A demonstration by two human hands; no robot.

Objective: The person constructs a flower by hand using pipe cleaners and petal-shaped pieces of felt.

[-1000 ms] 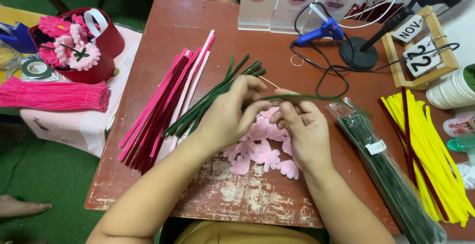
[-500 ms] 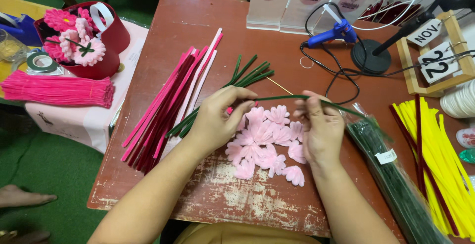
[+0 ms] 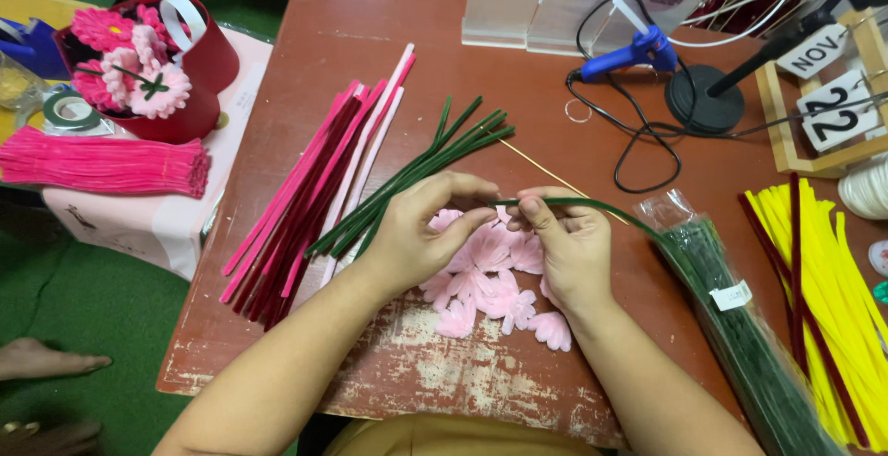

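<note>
Bare forearms; mustard-yellow garment [image 3: 453,437].

A single dark green pipe cleaner [image 3: 592,204] runs level across the middle of the bench [image 3: 370,49], its near end pinched where the left hand [image 3: 421,234] and the right hand [image 3: 566,245] meet, the rest curving away to the right and dipping down at its far end. Beneath it lies a loose cluster of pale pink, fuzzy, fan-shaped petals [image 3: 495,285], flat on the bench, overlapping one another and partly covered by both hands.
</note>
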